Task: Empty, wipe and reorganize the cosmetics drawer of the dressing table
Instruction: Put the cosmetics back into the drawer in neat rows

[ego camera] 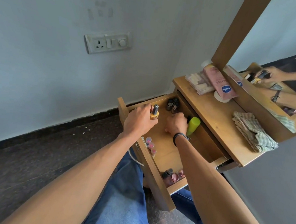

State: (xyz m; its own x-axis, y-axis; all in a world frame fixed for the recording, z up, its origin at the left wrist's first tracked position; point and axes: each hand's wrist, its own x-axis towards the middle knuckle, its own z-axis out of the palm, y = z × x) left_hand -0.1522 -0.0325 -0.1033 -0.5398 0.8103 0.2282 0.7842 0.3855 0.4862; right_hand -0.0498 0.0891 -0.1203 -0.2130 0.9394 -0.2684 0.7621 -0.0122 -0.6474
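While bent over the pulled-out wooden cosmetics drawer (167, 150) of the wooden dressing table (215, 122), working with both hands inside it. Left hand (138, 122) clasped round a small yellow nail-polish bottle with a dark cap (154, 112), kept upright by the front panel at the drawer's far end, presumably to prevent spilling. Right hand (176, 124), banded at the wrist with a dark braided bracelet (179, 137), curled just beside a lime-green cylindrical plastic bottle (193, 125) at the drawer's back, under the tabletop edge; impossible to tell whether gripping it, gripping the dark item at the fingertips, or merely touching.

Elsewhere in the drawer: two slim dark bottles (172, 105) upright in the far back corner; three pink-lidded little pots (151, 146) lined along the front panel; a cluster of small pinkish bottles (173, 175) at the near end. Grouped by kind and pushed to the edges, suggesting sorting; impossible to say whether emptying or restocking.

Laid on the tabletop: folded checked cloth (253, 132), within easy reach, probably for wiping. Beyond it, a pink lotion tube (220, 81), propped cap-down against the wooden mirror frame (240, 26).
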